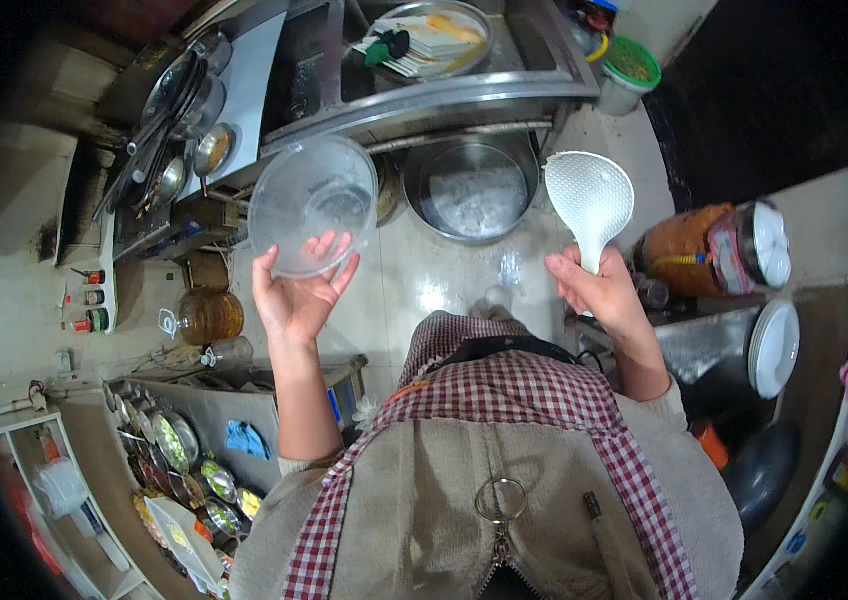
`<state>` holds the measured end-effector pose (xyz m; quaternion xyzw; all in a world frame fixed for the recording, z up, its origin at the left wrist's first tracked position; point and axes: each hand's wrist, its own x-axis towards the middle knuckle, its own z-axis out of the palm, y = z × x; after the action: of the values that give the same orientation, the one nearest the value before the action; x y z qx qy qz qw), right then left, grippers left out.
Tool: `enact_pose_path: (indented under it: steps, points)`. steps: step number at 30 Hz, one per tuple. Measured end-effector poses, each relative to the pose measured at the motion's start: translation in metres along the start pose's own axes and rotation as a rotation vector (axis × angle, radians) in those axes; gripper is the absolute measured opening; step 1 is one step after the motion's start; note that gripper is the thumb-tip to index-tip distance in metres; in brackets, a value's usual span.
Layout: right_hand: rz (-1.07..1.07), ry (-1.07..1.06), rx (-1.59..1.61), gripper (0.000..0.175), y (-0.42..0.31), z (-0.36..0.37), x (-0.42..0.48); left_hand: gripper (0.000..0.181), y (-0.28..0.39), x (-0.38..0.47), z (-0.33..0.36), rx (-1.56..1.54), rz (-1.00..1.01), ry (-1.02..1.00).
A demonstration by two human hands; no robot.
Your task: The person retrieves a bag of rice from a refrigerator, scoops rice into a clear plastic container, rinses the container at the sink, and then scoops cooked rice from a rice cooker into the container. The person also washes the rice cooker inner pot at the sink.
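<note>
My left hand (pixel 304 289) supports a clear round plastic bowl (pixel 278 199) from below, fingers showing through its wall. In my right hand (pixel 589 281) is a white dimpled plastic rice paddle (pixel 590 191), held upright by its handle, with a few white bits on its left edge. The two hands are apart, in front of my checked apron (pixel 514 379). Beyond them, low down between bowl and paddle, sits a large round metal pot (pixel 413 191) with a cloudy, shiny inside.
Ahead, a steel sink (pixel 439 88) holds a basin of stacked white plates (pixel 443 45). Pans (pixel 203 105) crowd the left counter. Behind me on the left stand bowls of chopped vegetables (pixel 171 441). To the right are white plates (pixel 773 349), a dark wok (pixel 761 472) and a green-rimmed bucket (pixel 623 86).
</note>
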<state>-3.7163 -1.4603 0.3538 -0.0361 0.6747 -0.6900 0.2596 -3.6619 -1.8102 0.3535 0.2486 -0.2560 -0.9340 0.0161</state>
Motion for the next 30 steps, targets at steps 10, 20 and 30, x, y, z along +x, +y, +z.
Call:
enact_pose_path:
  steps: [10,20,30]
  points:
    - [0.111,0.134,-0.063,0.042,-0.056,0.038,0.146,0.053,0.051,0.133,-0.008,0.067,-0.207,0.004]
    - [0.176,0.287,-0.041,0.042,-0.070,0.031,0.210,0.055,0.060,0.230,0.039,0.110,-0.360,-0.233]
    - [0.201,0.073,0.136,0.051,-0.055,-0.021,0.284,0.053,0.034,0.301,0.108,0.149,-0.518,-0.397]
